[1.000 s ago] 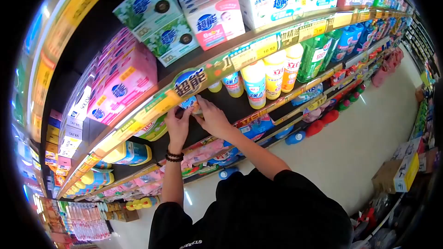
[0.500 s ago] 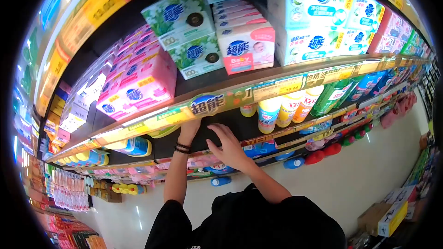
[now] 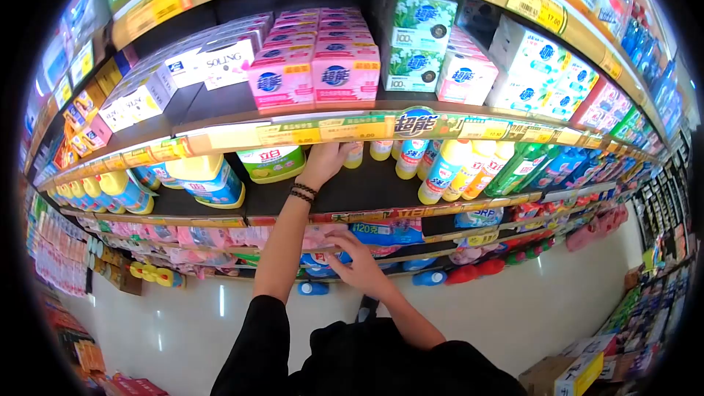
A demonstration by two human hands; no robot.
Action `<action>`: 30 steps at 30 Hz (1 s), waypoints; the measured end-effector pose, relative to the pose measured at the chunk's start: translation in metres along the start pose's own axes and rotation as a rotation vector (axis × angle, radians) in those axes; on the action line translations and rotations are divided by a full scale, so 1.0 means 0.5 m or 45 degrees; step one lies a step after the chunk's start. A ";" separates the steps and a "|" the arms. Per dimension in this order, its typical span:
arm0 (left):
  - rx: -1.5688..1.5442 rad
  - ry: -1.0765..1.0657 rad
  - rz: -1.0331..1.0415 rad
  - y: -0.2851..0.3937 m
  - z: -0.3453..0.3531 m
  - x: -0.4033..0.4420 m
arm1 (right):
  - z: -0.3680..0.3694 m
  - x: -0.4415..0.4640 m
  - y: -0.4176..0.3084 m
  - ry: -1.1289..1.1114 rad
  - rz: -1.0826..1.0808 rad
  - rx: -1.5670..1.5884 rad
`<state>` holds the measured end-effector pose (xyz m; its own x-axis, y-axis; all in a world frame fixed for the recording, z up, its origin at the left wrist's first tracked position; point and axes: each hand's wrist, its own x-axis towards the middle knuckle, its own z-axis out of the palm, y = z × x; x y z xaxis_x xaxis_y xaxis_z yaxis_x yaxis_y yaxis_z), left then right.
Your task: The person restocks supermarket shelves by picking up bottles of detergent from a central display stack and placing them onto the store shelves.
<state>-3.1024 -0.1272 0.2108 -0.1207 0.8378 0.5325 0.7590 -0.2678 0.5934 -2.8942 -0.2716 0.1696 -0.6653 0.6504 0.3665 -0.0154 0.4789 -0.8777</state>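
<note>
My left hand, with dark beaded bracelets at the wrist, reaches under the price rail into the middle shelf. It is right beside a small bottle with a yellow bottom; the rail hides part of the fingers, so I cannot tell whether they grip it. To its left stands a yellow-green jug. White-and-yellow bottles line up to its right. Lower down, my right hand hovers in front of the lower shelf, fingers apart and holding nothing.
Above sit pink packs, green-and-white packs and white boxes. The price rail crosses just over my left hand. Yellow-capped jugs stand left. Blue bottles lie low near the floor. Cartons are at lower right.
The view has turned left and tilted, showing more of the upper shelf. My left hand is now beside the small bottle, and my right hand is lower, in front of the shelf below.
</note>
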 end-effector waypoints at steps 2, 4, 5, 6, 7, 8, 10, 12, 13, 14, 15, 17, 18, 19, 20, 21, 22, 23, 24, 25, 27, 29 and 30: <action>-0.062 0.097 0.079 -0.025 0.014 0.002 | 0.003 -0.018 -0.028 -0.056 0.059 -0.029; -0.299 0.027 -0.062 -0.035 0.020 -0.005 | 0.013 -0.040 -0.033 -0.038 0.063 -0.006; -0.414 -0.005 -0.136 -0.041 0.021 -0.010 | 0.018 -0.049 -0.033 -0.035 0.064 0.009; -0.357 -0.067 -0.177 -0.058 0.026 -0.017 | 0.024 -0.056 -0.030 -0.037 0.057 0.018; -0.222 0.080 -0.179 -0.076 0.048 -0.039 | 0.032 -0.063 -0.024 -0.041 0.052 0.031; -0.328 0.155 -0.179 -0.048 0.039 -0.070 | 0.039 -0.072 -0.023 -0.049 0.051 0.046; -0.322 0.348 -0.007 -0.005 0.020 -0.147 | 0.054 -0.082 -0.030 -0.062 0.120 0.111; -0.390 0.372 0.006 0.063 -0.029 -0.263 | 0.077 -0.104 -0.010 -0.084 0.190 0.183; -0.447 0.318 -0.102 0.086 -0.051 -0.341 | 0.089 -0.112 -0.005 -0.111 0.223 0.187; -0.500 0.269 -0.206 0.103 -0.073 -0.427 | 0.102 -0.116 -0.002 -0.140 0.248 0.193; -0.361 0.262 -0.261 0.113 -0.090 -0.515 | 0.117 -0.116 0.000 -0.173 0.270 0.202; -0.495 0.282 -0.532 0.110 -0.096 -0.701 | 0.158 -0.122 0.009 -0.260 0.320 0.217; -0.406 0.317 -0.632 0.115 -0.101 -0.788 | 0.182 -0.127 0.016 -0.314 0.343 0.227; -0.431 0.340 -0.776 0.105 -0.098 -0.881 | 0.212 -0.132 0.032 -0.378 0.351 0.214; -0.454 0.380 -0.930 0.099 -0.099 -0.967 | 0.248 -0.139 0.053 -0.459 0.356 0.206; -0.462 0.438 -1.062 0.111 -0.111 -1.032 | 0.283 -0.147 0.064 -0.560 0.356 0.201; -0.468 0.514 -1.196 0.122 -0.125 -1.088 | 0.316 -0.151 0.069 -0.660 0.395 0.206; -0.414 0.562 -1.274 0.130 -0.138 -1.138 | 0.353 -0.152 0.064 -0.765 0.424 0.196; -0.373 0.596 -1.368 0.144 -0.161 -1.163 | 0.388 -0.152 0.056 -0.875 0.439 0.187; -0.329 0.635 -1.461 0.159 -0.188 -1.179 | 0.429 -0.152 0.056 -0.973 0.444 0.247; -0.155 0.717 -1.543 0.157 -0.217 -1.221 | 0.522 -0.137 0.045 -1.217 0.439 0.298; -0.142 0.858 -1.625 0.150 -0.268 -1.216 | 0.639 -0.139 0.068 -1.382 0.301 0.250; -0.175 0.925 -1.627 0.147 -0.296 -1.213 | 0.690 -0.121 0.039 -1.579 0.345 0.236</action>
<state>-3.0679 -0.7255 0.0206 -0.9646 0.1294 -0.2300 -0.1670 0.3755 0.9116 -3.1117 -0.5049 0.0237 -0.9087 -0.3156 -0.2733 0.1925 0.2643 -0.9450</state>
